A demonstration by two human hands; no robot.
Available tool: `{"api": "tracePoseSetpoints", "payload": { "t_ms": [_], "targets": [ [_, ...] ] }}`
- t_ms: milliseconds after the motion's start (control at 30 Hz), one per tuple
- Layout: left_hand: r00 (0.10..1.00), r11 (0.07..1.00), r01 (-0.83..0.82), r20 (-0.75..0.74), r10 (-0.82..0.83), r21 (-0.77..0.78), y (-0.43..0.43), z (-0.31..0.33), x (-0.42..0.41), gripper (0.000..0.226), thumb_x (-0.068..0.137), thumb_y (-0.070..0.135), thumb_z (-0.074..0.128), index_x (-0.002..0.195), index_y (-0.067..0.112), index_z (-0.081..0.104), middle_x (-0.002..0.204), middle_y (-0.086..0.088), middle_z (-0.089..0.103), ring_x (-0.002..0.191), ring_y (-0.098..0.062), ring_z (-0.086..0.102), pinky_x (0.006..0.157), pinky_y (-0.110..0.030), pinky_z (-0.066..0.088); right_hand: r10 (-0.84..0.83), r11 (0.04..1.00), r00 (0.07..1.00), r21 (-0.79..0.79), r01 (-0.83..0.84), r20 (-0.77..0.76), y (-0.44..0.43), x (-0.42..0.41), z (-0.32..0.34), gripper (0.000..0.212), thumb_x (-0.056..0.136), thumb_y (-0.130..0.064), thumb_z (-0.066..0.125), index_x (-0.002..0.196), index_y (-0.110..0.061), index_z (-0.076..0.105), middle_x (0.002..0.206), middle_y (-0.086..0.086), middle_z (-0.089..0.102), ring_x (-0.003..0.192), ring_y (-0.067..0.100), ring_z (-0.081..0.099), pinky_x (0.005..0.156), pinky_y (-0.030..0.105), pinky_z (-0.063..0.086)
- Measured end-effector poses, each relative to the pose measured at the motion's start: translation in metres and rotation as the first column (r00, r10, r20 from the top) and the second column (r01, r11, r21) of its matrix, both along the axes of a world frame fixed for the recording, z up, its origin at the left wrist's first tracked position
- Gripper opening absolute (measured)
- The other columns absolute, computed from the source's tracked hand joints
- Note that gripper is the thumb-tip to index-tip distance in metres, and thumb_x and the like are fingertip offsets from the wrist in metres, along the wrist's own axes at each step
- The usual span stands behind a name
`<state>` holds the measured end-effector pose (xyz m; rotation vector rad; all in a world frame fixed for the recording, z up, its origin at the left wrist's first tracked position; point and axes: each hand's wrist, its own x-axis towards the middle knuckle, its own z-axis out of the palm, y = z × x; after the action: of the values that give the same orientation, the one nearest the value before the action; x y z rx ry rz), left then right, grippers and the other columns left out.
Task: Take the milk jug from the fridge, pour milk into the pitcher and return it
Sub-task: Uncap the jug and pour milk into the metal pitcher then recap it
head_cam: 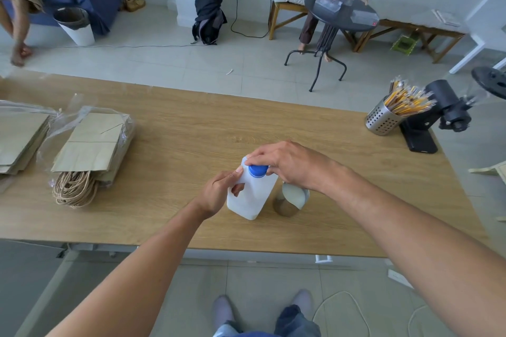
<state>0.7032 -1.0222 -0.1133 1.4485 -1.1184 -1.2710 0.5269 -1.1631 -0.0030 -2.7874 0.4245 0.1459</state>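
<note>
A white plastic milk jug stands upright on the wooden table. My left hand grips the jug by its handle on the left side. My right hand reaches over from the right, its fingers closed around the blue cap on the jug's neck. Just to the right of the jug stands a shiny metal pitcher with white milk inside; my right wrist hangs over its far rim.
Stacks of brown paper bags in plastic wrap lie at the table's left. A perforated metal cup of pencils and a black clamp device sit at the right end. Beyond the table are people, a round black side table, a bin and a backpack.
</note>
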Motion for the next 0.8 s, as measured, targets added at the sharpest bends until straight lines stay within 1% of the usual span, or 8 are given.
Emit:
{"api": "tracePoseSetpoints", "payload": {
  "t_ms": [67,167,233,333,467,600,700,800],
  "targets": [
    [1.0,1.0,-0.004,0.005,0.004,-0.006,0.001,0.0,-0.001,0.064,0.115,0.046,0.037,0.072,-0.002,0.04,0.074,-0.007,0.044,0.076,-0.023,0.039,0.082,-0.041,0.031,-0.012,1.0,1.0,-0.021,0.012,-0.024,0.001,0.001,0.001,0.053,0.096,0.004,0.078,0.142,-0.021,0.071,0.136,-0.005,0.068,0.111,0.023,0.069,0.093,0.038,0.058],
    [1.0,1.0,-0.023,0.013,0.023,-0.012,0.003,-0.001,-0.003,0.066,0.116,0.047,0.036,0.074,-0.004,0.04,0.075,-0.006,0.045,0.077,-0.022,0.04,0.082,-0.042,0.032,-0.086,0.994,0.992,-0.077,0.079,-0.09,0.006,0.004,0.004,0.036,0.101,-0.028,0.078,0.134,-0.016,0.07,0.118,0.0,0.06,0.097,0.025,0.063,0.083,0.037,0.052],
    [0.999,0.999,-0.033,0.014,0.033,-0.013,0.005,-0.002,-0.005,0.066,0.117,0.048,0.034,0.076,-0.003,0.042,0.077,-0.006,0.046,0.078,-0.022,0.041,0.082,-0.042,0.032,-0.145,0.982,0.984,-0.133,0.131,-0.099,0.012,0.004,0.004,0.042,0.101,-0.046,0.074,0.123,-0.01,0.071,0.108,0.002,0.057,0.089,0.024,0.059,0.074,0.031,0.043],
    [0.998,0.999,-0.05,0.028,0.05,-0.015,0.007,-0.002,-0.007,0.065,0.115,0.051,0.034,0.077,0.0,0.044,0.078,-0.003,0.047,0.08,-0.02,0.043,0.083,-0.039,0.034,-0.234,0.959,0.97,-0.182,0.219,-0.066,0.022,0.002,0.001,0.057,0.101,-0.061,0.065,0.114,-0.006,0.072,0.102,0.003,0.055,0.083,0.021,0.052,0.073,0.028,0.036],
    [0.995,0.995,-0.093,0.043,0.094,-0.017,0.01,-0.007,-0.016,0.063,0.114,0.058,0.033,0.078,0.008,0.045,0.08,-0.004,0.049,0.082,-0.021,0.043,0.085,-0.042,0.034,-0.312,0.925,0.95,-0.235,0.299,-0.022,0.034,0.002,-0.005,0.063,0.103,-0.067,0.058,0.105,-0.004,0.069,0.094,0.002,0.047,0.08,0.022,0.047,0.074,0.028,0.033],
    [0.987,0.988,-0.151,0.058,0.151,-0.01,0.011,-0.007,-0.025,0.057,0.113,0.059,0.032,0.075,0.018,0.044,0.079,-0.002,0.049,0.081,-0.019,0.044,0.084,-0.04,0.034,-0.375,0.901,0.927,-0.238,0.361,-0.015,0.046,0.004,0.001,0.062,0.104,-0.068,0.055,0.086,-0.009,0.058,0.092,0.005,0.05,0.078,0.024,0.051,0.072,0.031,0.038],
    [0.981,0.983,-0.183,0.06,0.183,0.004,0.012,-0.007,-0.028,0.056,0.112,0.06,0.032,0.071,0.025,0.049,0.078,0.003,0.051,0.079,-0.016,0.047,0.084,-0.039,0.036,-0.448,0.866,0.894,-0.256,0.43,-0.015,0.057,0.009,0.004,0.062,0.106,-0.068,0.051,0.083,-0.01,0.053,0.091,0.006,0.047,0.079,0.023,0.048,0.073,0.03,0.035],
    [0.978,0.981,-0.194,0.084,0.192,0.014,0.013,-0.003,-0.03,0.053,0.112,0.057,0.031,0.071,0.029,0.049,0.075,0.008,0.051,0.076,-0.011,0.048,0.084,-0.036,0.037,-0.53,0.81,0.848,-0.284,0.512,0.016,0.07,0.016,-0.001,0.057,0.11,-0.062,0.051,0.083,-0.011,0.048,0.092,0.007,0.045,0.081,0.024,0.048,0.075,0.031,0.04]
  ]
}}
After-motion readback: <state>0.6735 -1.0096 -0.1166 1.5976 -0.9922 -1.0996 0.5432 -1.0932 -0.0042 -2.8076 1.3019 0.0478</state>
